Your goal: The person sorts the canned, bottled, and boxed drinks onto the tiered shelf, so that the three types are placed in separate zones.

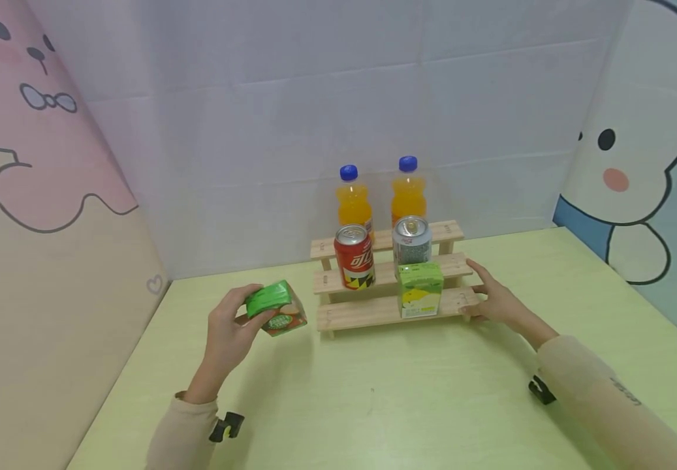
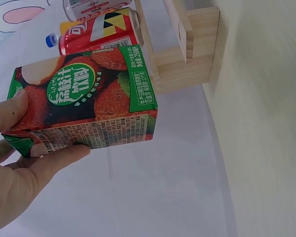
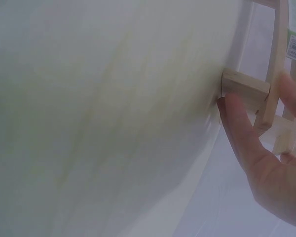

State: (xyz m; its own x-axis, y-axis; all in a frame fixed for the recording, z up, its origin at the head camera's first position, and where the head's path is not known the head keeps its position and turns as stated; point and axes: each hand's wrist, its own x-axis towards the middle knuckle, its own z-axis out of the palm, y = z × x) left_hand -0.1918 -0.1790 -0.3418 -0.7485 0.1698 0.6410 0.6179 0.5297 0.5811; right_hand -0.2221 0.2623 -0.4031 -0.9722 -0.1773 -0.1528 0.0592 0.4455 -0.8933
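My left hand (image 1: 229, 329) grips a green-topped lychee juice box (image 1: 277, 308) by one end, thumb on one side and fingers on the other. The box is tilted in the air left of a three-step wooden rack (image 1: 358, 314); its lychee pictures face the left wrist view. My right hand (image 1: 493, 300) holds the rack's right end, with the thumb at the lowest step and a finger reaching the middle step. In the right wrist view, fingers (image 3: 239, 123) lie along the rack's leg. A yellow-green juice box (image 1: 421, 290) stands on the lowest step's right part.
On the middle step stand a red cola can (image 1: 354, 258) and a silver can (image 1: 411, 241). Behind them, two orange drink bottles (image 1: 354, 202) with blue caps stand at the top step. The pale green table (image 1: 373, 405) meets a white cloth wall (image 1: 244, 215) behind the rack.
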